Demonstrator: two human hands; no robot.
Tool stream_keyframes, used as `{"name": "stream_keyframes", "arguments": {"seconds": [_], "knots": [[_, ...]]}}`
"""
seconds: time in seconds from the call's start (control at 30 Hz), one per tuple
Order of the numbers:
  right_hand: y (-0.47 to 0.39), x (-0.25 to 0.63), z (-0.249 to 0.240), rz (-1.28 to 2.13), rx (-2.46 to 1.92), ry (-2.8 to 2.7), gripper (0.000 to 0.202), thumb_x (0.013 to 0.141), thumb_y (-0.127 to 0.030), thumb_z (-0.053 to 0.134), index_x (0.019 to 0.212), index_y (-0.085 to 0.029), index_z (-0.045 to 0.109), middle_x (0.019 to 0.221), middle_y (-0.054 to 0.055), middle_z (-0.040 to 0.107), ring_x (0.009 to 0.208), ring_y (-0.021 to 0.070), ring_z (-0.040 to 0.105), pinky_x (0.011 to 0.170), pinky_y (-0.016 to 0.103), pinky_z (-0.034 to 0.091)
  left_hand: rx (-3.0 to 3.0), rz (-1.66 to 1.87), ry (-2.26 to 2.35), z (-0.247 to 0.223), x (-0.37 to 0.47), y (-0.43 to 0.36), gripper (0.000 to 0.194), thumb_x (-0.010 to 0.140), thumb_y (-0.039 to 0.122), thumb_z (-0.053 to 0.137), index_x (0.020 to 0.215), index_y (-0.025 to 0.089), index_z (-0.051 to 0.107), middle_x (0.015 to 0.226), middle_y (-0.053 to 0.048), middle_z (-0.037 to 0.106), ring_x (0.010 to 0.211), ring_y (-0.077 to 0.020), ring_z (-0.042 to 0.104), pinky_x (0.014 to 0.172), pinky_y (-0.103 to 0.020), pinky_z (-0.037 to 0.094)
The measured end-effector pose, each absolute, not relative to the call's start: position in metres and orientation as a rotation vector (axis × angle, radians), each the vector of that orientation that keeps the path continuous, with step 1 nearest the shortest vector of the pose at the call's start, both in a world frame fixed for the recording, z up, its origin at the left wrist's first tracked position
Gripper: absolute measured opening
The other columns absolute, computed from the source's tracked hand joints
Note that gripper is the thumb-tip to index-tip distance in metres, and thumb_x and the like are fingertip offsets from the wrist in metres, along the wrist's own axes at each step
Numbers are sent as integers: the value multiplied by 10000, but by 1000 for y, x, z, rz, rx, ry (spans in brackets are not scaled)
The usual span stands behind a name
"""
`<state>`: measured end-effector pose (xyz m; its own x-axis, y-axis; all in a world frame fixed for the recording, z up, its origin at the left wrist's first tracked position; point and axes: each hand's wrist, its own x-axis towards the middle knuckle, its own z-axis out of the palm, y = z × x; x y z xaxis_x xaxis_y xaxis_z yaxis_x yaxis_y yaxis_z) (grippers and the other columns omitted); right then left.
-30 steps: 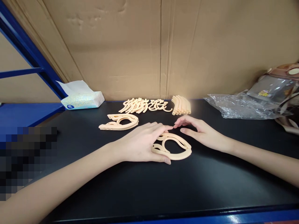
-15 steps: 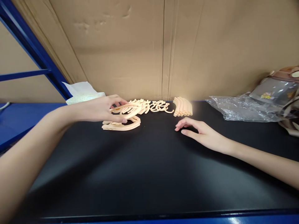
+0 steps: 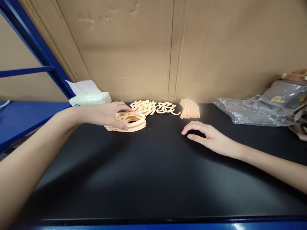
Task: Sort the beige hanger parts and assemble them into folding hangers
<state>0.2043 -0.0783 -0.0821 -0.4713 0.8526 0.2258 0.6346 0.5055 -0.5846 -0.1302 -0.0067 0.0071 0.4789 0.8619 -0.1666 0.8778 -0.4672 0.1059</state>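
Observation:
At the left of the black tabletop, my left hand (image 3: pixel 110 115) grips the top of a stack of curved cream plastic pieces (image 3: pixel 136 127), thumb along the near side and fingers over the far side. The pieces look like clothes-hanger parts. My right hand (image 3: pixel 206 135) hovers or rests over the table at right of centre, fingers loosely bent and thumb apart, holding nothing. Behind the stack lies a pile of cream hooks (image 3: pixel 144 107), with several looser C-shaped hooks (image 3: pixel 165 108) beside it. A row of short curved cream tubes (image 3: pixel 189 108) lies beyond my right hand.
A soft tissue pack (image 3: pixel 90 97) stands at the back left by a blue metal frame (image 3: pixel 45 51). Crumpled clear plastic (image 3: pixel 247 110) and a transparent bottle with a brown lid (image 3: pixel 280 91) are at the back right. Cardboard (image 3: pixel 129 54) rises behind the black tabletop (image 3: pixel 148 179).
My left hand has lowered the curved plastic piece it held onto the stack, where it now lies on the others. My right hand stays nearly still. The view has shifted slightly.

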Motion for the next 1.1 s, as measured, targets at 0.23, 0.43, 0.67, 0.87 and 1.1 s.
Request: {"name": "stream_keyframes", "arguments": {"seconds": [0.23, 0.43, 0.67, 0.87, 1.1], "knots": [[-78, 203, -82, 576, -1192, -2272, 181, 916, -334, 462, 959, -246, 615, 1056, 33, 613, 1014, 190, 556, 905, 365, 436, 2612, -154, 1486, 4, -131, -7, 590, 800, 468, 574, 1316, 195, 483, 1262, -73, 529, 1049, -247, 516, 903, -331, 381], [-77, 204, -83, 612, -1178, -2268, 186, 918, -345, 467, 948, -243, 619, 1065, 38, 603, 1021, 191, 544, 911, 369, 421, 2579, -234, 1495, 3, -130, -3, 631, 748, 514, 614, 1313, 268, 478, 1305, -44, 507, 1099, -260, 501, 937, -337, 362], [-77, 205, -84, 621, -1164, -2261, 176, 907, -334, 477, 948, -252, 627, 1064, 31, 603, 1026, 192, 544, 917, 371, 417, 2613, -282, 1491, 3, -127, -3, 620, 758, 536, 577, 1308, 265, 489, 1279, -47, 522, 1096, -250, 492, 929, -327, 353], [-77, 205, -84, 620, -1166, -2265, 177, 912, -338, 476, 948, -250, 626, 1066, 30, 599, 1032, 188, 539, 925, 369, 413, 2644, -260, 1514, 0, -130, -1, 659, 748, 557, 570, 1325, 249, 483, 1316, -58, 502, 1121, -257, 472, 936, -339, 356], [-77, 205, -85, 613, -1161, -2266, 190, 907, -350, 474, 949, -255, 632, 1070, 35, 607, 1036, 200, 545, 920, 379, 418, 2712, -247, 1470, -3, -132, 1, 647, 755, 520, 587, 1337, 259, 479, 1308, -58, 514, 1097, -259, 487, 960, -372, 353]]}}
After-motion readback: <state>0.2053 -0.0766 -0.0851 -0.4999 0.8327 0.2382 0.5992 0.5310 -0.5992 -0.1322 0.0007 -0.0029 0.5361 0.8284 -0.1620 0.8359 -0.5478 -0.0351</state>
